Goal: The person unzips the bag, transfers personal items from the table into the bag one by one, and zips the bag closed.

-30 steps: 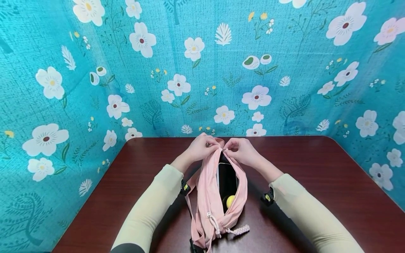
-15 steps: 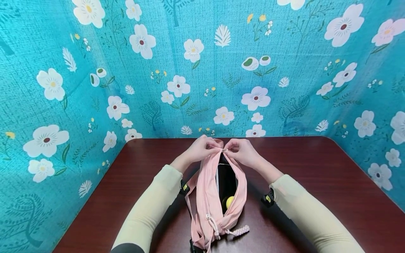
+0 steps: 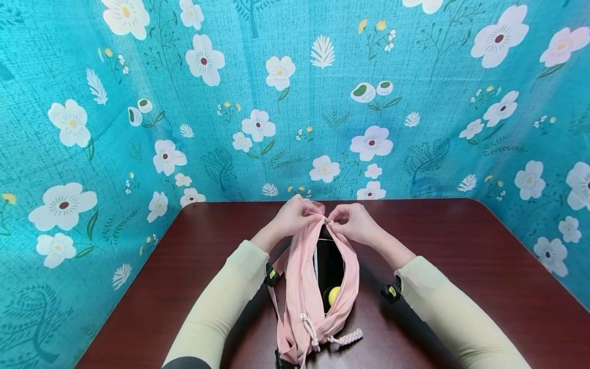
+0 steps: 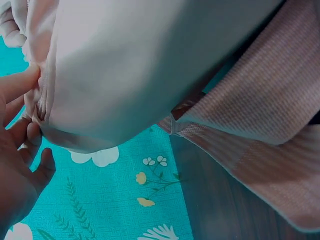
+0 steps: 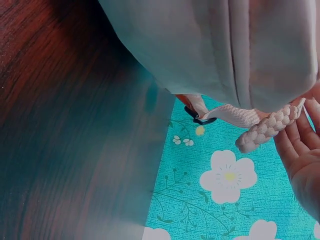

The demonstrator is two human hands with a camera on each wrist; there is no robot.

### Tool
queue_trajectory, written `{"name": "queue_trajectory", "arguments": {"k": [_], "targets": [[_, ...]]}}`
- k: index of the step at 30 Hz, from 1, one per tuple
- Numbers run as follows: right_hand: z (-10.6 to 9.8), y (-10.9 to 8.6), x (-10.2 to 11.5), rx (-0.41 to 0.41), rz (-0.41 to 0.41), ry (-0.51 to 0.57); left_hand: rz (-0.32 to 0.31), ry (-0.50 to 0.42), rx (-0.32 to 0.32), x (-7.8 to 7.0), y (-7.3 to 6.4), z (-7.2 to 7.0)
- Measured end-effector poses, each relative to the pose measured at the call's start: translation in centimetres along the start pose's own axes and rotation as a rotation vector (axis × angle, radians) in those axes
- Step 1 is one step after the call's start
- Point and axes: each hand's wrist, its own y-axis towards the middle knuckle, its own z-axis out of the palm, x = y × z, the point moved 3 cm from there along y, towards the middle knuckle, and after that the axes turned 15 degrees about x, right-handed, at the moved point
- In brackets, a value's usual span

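Observation:
A pink fabric bag (image 3: 311,277) stands lengthwise on the table in the head view, its main zipper undone into a long gap. Inside lie a dark flat object (image 3: 329,261) with a pale edge and a yellow ball (image 3: 334,296) at the near end. My left hand (image 3: 295,216) pinches the fabric at the bag's far end, beside the zipper's end. Right beside it, my right hand (image 3: 356,224) pinches the zipper pull there. In the right wrist view a braided cord pull (image 5: 270,129) hangs from those fingers.
A second braided pull (image 3: 346,338) and a white corded pull (image 3: 311,328) lie at the bag's near end. A pink strap (image 4: 265,95) runs along its left side to a black buckle (image 3: 283,361). Flowered turquoise cloth (image 3: 276,128) hangs behind the dark wooden table (image 3: 216,241).
Both hands keep their hold at the bag's far end. The head view has shifted very slightly; the zipper gap looks almost the same.

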Motion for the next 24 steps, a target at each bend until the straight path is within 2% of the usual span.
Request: {"name": "queue_trajectory", "arguments": {"k": [3, 9, 15, 22, 24], "targets": [[0.0, -0.3, 0.1, 0.016, -0.003, -0.006, -0.003, -0.005, -0.003, -0.1, 0.1, 0.0], [0.3, -1.0, 0.2, 0.071, -0.051, -0.029, -0.055, -0.027, -0.011, 0.4, 0.1, 0.2], [0.5, -1.6, -0.2, 0.074, -0.057, 0.010, -0.052, -0.043, -0.012, 0.5, 0.2, 0.2], [1.1, -3.4, 3.7, 0.109, -0.054, 0.044, -0.071, -0.049, -0.013, 0.8, 0.3, 0.5], [1.3, -3.5, 3.5, 0.117, -0.064, 0.049, -0.080, -0.052, -0.013, 0.8, 0.3, 0.4]]}}
